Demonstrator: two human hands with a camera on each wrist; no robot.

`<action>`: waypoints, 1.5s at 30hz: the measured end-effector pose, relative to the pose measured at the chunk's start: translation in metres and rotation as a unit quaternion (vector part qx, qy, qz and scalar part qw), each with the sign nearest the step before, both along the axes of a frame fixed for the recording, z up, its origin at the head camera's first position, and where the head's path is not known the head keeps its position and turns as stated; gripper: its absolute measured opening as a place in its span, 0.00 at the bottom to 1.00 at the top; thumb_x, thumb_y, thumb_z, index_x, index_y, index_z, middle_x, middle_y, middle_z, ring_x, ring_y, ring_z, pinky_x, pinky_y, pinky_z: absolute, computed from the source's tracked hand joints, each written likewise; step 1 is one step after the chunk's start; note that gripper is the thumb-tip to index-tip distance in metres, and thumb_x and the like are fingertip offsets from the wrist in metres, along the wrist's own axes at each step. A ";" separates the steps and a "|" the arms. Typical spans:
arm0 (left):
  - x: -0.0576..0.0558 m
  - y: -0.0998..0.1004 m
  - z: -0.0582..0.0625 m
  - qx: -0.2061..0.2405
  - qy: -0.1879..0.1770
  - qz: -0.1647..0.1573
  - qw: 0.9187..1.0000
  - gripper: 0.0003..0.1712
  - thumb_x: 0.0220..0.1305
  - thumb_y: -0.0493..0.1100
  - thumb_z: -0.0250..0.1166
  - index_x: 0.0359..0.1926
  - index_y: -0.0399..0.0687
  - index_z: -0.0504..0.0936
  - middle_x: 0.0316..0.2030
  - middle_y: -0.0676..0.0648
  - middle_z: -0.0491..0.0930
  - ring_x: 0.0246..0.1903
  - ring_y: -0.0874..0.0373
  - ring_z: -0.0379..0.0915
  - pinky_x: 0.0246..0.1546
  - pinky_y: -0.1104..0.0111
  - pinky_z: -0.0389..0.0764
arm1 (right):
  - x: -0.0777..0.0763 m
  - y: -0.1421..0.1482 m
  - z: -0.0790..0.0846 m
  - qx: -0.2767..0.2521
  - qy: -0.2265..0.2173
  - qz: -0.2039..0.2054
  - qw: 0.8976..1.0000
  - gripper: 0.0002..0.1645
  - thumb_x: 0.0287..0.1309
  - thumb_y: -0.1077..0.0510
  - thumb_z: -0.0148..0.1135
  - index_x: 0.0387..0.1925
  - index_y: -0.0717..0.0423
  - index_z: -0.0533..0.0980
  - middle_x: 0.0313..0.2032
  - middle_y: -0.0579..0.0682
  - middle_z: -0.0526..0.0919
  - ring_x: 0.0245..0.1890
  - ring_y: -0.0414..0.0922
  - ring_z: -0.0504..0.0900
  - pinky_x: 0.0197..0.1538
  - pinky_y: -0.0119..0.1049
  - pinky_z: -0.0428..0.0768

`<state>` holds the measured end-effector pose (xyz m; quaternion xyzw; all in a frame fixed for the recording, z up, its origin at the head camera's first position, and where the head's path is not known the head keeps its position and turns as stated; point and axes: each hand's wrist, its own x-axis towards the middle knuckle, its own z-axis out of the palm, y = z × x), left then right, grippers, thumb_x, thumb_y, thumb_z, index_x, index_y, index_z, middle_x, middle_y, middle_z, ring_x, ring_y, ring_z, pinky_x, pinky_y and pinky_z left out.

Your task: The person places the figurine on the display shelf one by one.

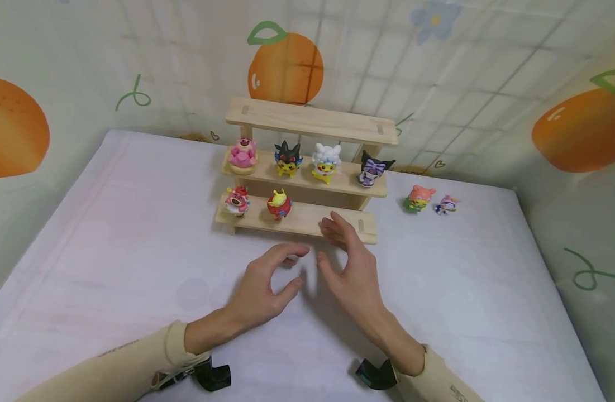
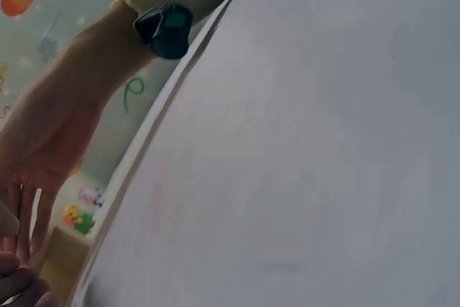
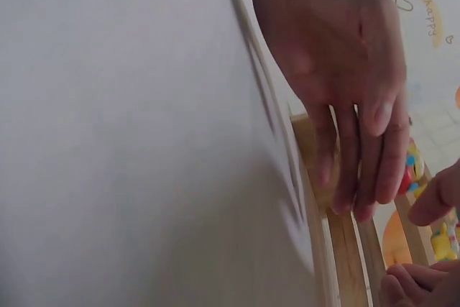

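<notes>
Both hands hover in front of a three-tier wooden display rack (image 1: 312,120) in the head view. My left hand (image 1: 259,287) holds nothing, its fingers loosely bent and thumb apart. Beside it, my right hand (image 1: 354,276) is also bare, fingertips overlapping the right part of the bottom shelf. On that shelf sit a pink bear figurine (image 1: 238,202) and a yellow figurine in red (image 1: 279,205). The middle shelf carries a pink bear on a round base (image 1: 243,157), a black-hooded figurine (image 1: 288,160), a white-hooded one (image 1: 326,162) and a black-eared purple one (image 1: 372,170).
Right of the rack, a figurine with a pink-orange hood (image 1: 419,199) and a small pink-and-white figurine (image 1: 446,205) stand on the white-covered table (image 1: 111,251). Behind the rack hangs a curtain (image 1: 186,67) printed with oranges. Dark devices (image 1: 214,375) are strapped at both wrists.
</notes>
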<state>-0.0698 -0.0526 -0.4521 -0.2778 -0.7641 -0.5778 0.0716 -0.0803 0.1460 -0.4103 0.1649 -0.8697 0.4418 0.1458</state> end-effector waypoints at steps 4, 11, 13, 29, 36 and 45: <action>0.006 0.010 -0.002 -0.014 -0.021 -0.020 0.999 0.29 0.60 0.33 0.68 0.64 0.43 0.80 0.59 0.46 0.84 0.54 0.50 0.83 0.61 0.59 0.82 | 0.002 0.015 -0.003 -0.008 0.024 -0.009 1.000 0.43 0.58 0.75 0.67 0.74 0.63 0.66 0.63 0.56 0.83 0.60 0.52 0.84 0.63 0.45 0.83; 0.015 0.036 -0.002 -0.044 -0.034 -0.063 0.997 0.30 0.61 0.36 0.68 0.65 0.45 0.79 0.62 0.51 0.82 0.63 0.58 0.78 0.66 0.63 0.78 | 0.004 0.036 -0.003 -0.037 0.047 -0.034 0.998 0.42 0.55 0.80 0.64 0.72 0.63 0.69 0.60 0.57 0.85 0.58 0.52 0.84 0.61 0.31 0.82; 0.017 0.044 -0.001 -0.057 -0.033 -0.075 0.995 0.30 0.61 0.37 0.68 0.66 0.46 0.79 0.64 0.51 0.81 0.66 0.60 0.75 0.69 0.64 0.75 | 0.003 0.041 -0.003 -0.046 0.040 -0.048 0.997 0.41 0.57 0.79 0.64 0.72 0.61 0.70 0.60 0.57 0.85 0.58 0.51 0.84 0.61 0.28 0.81; 0.015 0.120 0.002 -0.150 0.027 -0.099 0.983 0.34 0.60 0.41 0.66 0.69 0.42 0.76 0.68 0.48 0.78 0.71 0.62 0.70 0.72 0.77 0.66 | -0.011 0.087 -0.002 -0.064 -0.031 -0.198 0.978 0.32 0.65 0.72 0.60 0.70 0.56 0.72 0.60 0.54 0.86 0.54 0.39 0.85 0.54 0.17 0.79; 0.003 0.153 0.001 -0.197 0.059 -0.075 0.976 0.37 0.60 0.43 0.67 0.72 0.44 0.74 0.69 0.50 0.77 0.72 0.62 0.69 0.73 0.80 0.60 | -0.021 0.111 -0.006 -0.043 -0.042 -0.257 0.964 0.32 0.66 0.66 0.61 0.71 0.56 0.72 0.62 0.53 0.85 0.58 0.44 0.83 0.57 0.21 0.79; -0.018 0.192 0.004 -0.243 0.061 -0.043 0.967 0.39 0.62 0.46 0.67 0.74 0.45 0.70 0.70 0.51 0.76 0.73 0.61 0.67 0.74 0.79 0.60 | -0.029 0.131 -0.006 -0.062 -0.032 -0.319 0.945 0.31 0.69 0.62 0.60 0.72 0.54 0.69 0.66 0.50 0.82 0.64 0.44 0.80 0.67 0.31 0.78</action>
